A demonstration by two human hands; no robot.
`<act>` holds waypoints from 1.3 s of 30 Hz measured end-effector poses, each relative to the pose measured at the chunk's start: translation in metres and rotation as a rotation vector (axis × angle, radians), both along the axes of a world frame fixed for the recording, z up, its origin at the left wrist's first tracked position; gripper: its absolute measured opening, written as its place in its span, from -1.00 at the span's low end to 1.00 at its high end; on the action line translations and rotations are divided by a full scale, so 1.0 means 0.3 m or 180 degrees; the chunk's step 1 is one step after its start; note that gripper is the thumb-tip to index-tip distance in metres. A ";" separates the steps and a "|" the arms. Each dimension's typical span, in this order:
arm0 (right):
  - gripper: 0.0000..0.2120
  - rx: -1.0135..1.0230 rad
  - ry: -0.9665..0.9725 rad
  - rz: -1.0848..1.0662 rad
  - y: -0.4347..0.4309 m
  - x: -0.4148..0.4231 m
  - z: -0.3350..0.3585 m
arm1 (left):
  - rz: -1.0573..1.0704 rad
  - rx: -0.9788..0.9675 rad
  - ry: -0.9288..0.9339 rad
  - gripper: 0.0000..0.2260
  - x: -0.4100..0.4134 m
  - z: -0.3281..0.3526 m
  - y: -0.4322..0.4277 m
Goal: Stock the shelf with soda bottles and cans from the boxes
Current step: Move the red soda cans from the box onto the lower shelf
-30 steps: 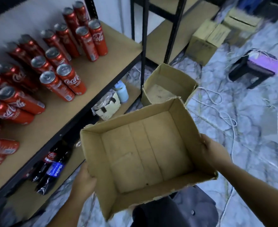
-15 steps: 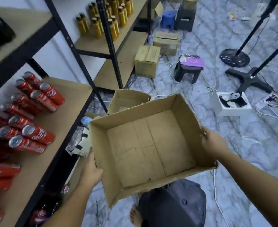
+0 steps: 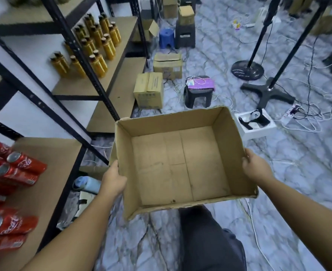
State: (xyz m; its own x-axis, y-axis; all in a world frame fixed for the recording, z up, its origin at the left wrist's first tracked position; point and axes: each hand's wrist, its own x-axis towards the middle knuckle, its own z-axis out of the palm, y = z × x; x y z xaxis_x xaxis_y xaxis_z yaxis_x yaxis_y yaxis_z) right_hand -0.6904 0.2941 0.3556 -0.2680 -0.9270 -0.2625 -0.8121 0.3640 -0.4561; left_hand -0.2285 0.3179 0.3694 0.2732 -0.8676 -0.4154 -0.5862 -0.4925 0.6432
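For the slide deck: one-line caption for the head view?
Both hands, left hand and right hand, hold an empty cardboard box beside a shelf of red cola cans.

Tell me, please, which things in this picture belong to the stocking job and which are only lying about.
Part of the job:
- empty cardboard box, held by left hand and right hand
- red cans on the shelf
- closed cartons on the floor, possibly

Lying about:
- black stool
- blue stool
- stand bases
- white cables
- gold bottles

Both forearms bare, no sleeves in view; left hand [image 3: 113,181] and right hand [image 3: 256,167] ungloved; dark grey trousers [image 3: 208,239], apparently
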 end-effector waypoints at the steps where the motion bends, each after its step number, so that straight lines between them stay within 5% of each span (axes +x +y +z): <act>1: -0.71 0.0039 -0.0017 -0.0029 -0.048 -0.019 -0.022 | -0.0005 0.0001 -0.0006 -0.66 -0.023 -0.005 -0.056; 16: -0.55 0.1112 -0.0638 -0.0748 -0.744 -0.240 -0.511 | -0.0009 0.0648 0.0279 -0.55 -0.382 -0.591 -0.909; 23: -0.37 0.1317 -0.1264 -0.1099 -0.808 -0.189 -0.925 | -0.0040 0.1112 0.0405 -0.17 -0.395 -1.073 -1.015; 32: -0.20 0.1465 -0.1365 -0.1319 -0.814 -0.130 -1.457 | 0.0015 0.1067 0.0275 -0.17 -0.382 -1.599 -1.022; 39: 0.04 0.1970 -0.0733 -0.1281 -0.779 -0.054 -1.541 | 0.0126 0.1359 0.0279 -0.20 -0.397 -1.579 -0.966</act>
